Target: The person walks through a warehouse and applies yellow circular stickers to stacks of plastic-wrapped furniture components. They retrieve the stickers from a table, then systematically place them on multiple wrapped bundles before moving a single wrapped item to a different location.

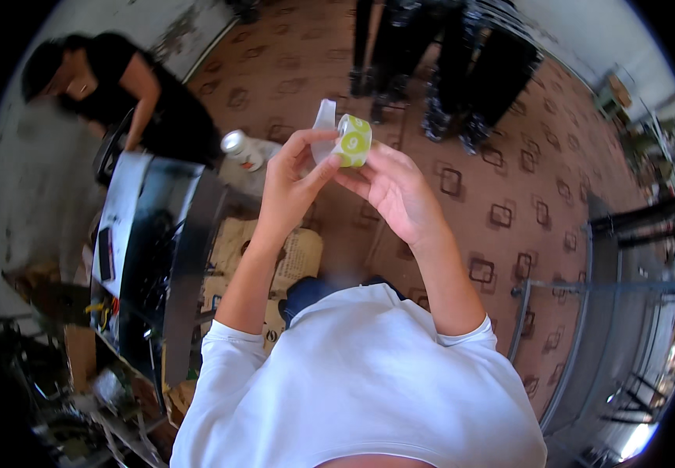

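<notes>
A roll of round yellow-green stickers on a white backing strip (354, 141) is held up in front of me, over the floor. At its left side my left hand (297, 173) pinches the roll and its strip between thumb and fingers. A loose white end of the backing (325, 117) sticks up above those fingers. My right hand (393, 189) supports the roll from the right, its fingers curled behind and under it. Part of the right fingertips is hidden by the roll.
A person in black (131, 90) bends over at the far left, by a table (127, 203) with a dark phone-like object (106, 253). A white bottle (241, 150) stands beside it. Black wrapped bundles (454, 62) stand ahead; a metal frame (571, 288) is at right. Flattened cardboard (298, 257) lies left.
</notes>
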A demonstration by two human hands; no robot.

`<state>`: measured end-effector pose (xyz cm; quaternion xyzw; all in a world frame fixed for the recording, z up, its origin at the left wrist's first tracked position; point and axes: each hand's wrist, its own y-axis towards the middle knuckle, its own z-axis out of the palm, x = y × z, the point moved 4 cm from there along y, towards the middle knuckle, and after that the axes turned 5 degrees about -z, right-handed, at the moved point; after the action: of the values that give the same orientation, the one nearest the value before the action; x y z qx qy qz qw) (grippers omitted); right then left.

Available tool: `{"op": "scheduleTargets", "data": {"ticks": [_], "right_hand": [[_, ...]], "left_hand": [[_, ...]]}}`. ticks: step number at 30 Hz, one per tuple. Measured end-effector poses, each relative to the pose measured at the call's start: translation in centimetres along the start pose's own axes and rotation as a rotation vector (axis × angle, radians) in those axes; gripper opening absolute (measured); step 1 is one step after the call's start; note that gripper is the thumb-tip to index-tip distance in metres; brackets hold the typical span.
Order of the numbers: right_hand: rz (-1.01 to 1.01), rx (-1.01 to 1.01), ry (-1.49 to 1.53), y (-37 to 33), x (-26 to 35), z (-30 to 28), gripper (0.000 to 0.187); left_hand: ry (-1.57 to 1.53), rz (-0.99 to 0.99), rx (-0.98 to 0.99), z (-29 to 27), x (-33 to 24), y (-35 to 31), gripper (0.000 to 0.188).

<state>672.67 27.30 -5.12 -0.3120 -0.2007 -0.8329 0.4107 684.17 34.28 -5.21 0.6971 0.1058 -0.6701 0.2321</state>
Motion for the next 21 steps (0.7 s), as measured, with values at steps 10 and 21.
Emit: {"op": "scheduleTargets", "data": {"ticks": [10, 21], "right_hand": [[-0.164, -0.375, -0.265, 1.4, 14.2, -19.0, 0.027], [-0.409, -0.585, 0.064, 11.7, 29.9, -39.3, 0.021]], "left_hand": [[0.043, -0.183, 0.322, 19.6, 6.1, 14.1, 0.023], [0.049, -0.224, 0.464, 37.2, 13.8, 34.5, 0.026]]}}
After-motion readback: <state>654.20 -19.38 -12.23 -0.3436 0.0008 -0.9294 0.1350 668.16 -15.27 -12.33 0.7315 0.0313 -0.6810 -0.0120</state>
